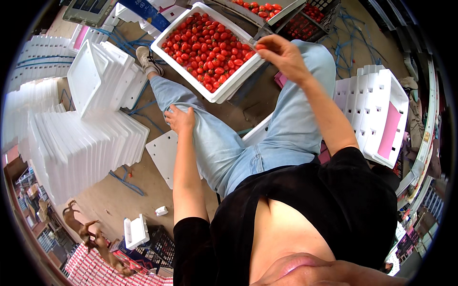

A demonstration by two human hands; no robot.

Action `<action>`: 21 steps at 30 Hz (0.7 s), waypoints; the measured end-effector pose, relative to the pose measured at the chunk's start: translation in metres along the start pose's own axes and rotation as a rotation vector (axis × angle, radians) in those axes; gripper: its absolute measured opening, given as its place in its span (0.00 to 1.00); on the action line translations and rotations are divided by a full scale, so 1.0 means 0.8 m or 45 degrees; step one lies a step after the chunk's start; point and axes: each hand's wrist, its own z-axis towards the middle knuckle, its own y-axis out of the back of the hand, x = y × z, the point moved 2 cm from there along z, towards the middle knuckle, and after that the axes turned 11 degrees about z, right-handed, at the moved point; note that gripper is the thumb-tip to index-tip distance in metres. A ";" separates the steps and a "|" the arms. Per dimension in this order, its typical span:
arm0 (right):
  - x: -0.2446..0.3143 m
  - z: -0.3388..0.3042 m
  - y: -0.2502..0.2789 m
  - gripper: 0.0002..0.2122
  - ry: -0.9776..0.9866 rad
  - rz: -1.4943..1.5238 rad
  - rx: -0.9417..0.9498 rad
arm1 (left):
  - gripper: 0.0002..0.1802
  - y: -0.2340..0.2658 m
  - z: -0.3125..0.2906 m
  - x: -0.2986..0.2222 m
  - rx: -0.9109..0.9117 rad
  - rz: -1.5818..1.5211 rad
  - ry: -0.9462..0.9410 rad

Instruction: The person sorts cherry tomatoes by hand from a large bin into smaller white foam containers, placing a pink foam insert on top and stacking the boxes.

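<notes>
A white foam box [159, 46] filled with red cherry tomatoes [205, 50] stands in front of my knees, resting on another white box edge. My right hand [285, 58] is at the box's right rim, thumb and fingers pinched together around a cherry tomato [260, 46], partly hidden by the fingertips. My left hand [180, 119] lies on my left knee with its fingers spread, holding nothing. Beyond the box, a metal chute or tray [285, 12] has more red tomatoes beside it.
A black crate [329, 19] of tomatoes stands at the far right. Stacked white foam lids [90, 143] fill the left, with white foam boxes [367, 102] on the right. Blue straps [128, 183] lie on the floor. Brown dogs [95, 238] are at the lower left.
</notes>
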 end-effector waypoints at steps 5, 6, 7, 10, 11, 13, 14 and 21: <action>-0.001 0.044 0.155 0.10 -0.007 -0.234 -0.299 | 0.42 0.006 -0.004 0.010 -0.049 0.011 0.004; -0.011 0.065 0.196 0.12 0.001 -0.381 -0.377 | 0.42 0.007 -0.006 0.008 -0.061 0.028 -0.002; -0.022 0.091 0.237 0.12 -0.012 -0.387 -0.454 | 0.41 0.007 -0.006 0.004 -0.073 0.044 -0.011; -0.033 0.163 0.382 0.18 -0.077 -0.200 -0.805 | 0.40 0.004 -0.001 -0.015 -0.087 0.024 -0.070; -0.024 0.176 0.393 0.20 0.039 -0.419 -0.926 | 0.40 0.005 -0.002 -0.016 -0.085 0.019 -0.062; -0.019 0.187 0.403 0.21 0.373 -0.595 -1.007 | 0.43 0.008 0.004 -0.024 -0.006 -0.017 -0.046; -0.031 0.189 0.354 0.21 0.555 -0.507 -0.922 | 0.43 0.007 0.002 -0.013 -0.038 0.024 -0.029; 0.002 0.067 -0.042 0.14 1.000 -1.272 -0.187 | 0.50 -0.005 0.008 0.007 0.057 0.016 0.044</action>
